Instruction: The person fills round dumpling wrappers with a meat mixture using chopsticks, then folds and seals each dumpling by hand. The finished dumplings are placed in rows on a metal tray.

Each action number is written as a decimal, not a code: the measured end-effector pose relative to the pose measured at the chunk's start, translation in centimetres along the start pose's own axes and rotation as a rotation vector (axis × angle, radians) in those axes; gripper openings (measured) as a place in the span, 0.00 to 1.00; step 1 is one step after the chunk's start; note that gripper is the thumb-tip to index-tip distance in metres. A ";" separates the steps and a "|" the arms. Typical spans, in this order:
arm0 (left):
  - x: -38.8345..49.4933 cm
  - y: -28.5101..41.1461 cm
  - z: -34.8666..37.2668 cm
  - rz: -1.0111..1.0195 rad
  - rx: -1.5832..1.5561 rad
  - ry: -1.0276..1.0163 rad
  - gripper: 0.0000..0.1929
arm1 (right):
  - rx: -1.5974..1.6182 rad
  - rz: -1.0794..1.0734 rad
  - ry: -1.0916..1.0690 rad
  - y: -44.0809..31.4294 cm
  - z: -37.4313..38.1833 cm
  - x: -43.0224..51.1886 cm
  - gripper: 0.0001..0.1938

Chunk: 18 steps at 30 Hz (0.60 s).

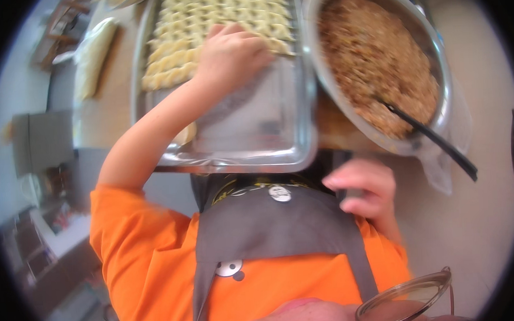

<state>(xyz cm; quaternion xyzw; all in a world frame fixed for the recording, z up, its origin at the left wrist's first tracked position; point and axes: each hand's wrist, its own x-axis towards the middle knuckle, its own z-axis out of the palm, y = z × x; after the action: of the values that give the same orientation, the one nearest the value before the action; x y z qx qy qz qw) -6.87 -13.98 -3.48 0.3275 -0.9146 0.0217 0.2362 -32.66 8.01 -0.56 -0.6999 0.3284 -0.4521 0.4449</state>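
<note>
My left hand [235,54] reaches over a metal tray [246,118], at the near edge of tightly packed rows of dumplings [220,9]. Its fingers curl downward, and the back of the hand hides whatever may lie under the fingertips. Near the tray's lower left, partly behind my forearm, sits a pale round piece of dough [186,134]. My right hand [370,188] hovers in front of my body, right of the tray's near corner. Its thumb and bent fingers are apart with nothing visible between them; it looks blurred.
Right of the tray stands a big metal bowl [321,65] of minced filling [373,60]. A black-handled utensil [437,146] leans out over its rim. Thin plastic [439,172] hangs below the bowl. A pale wrapped roll [95,60] lies left on the wooden table [117,110].
</note>
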 end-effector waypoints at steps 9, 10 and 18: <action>-11.1 -1.5 -13.7 -0.269 -0.191 -0.392 0.21 | -0.264 0.420 0.357 -6.9 -10.2 -9.0 0.26; -12.9 -1.4 -13.0 -0.294 -0.141 -0.392 0.21 | -0.322 0.478 0.426 -6.9 -10.9 -9.3 0.27; -14.8 -0.1 -10.0 -0.402 -0.052 -0.337 0.16 | -0.454 0.454 0.658 -6.7 -9.4 -3.7 0.38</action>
<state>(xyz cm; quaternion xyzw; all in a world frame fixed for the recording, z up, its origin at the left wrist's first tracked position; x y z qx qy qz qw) 7.36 -3.41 -1.22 0.4955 -0.8578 -0.1041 0.0887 -42.37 10.70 6.20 -0.5091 0.6881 -0.4581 0.2399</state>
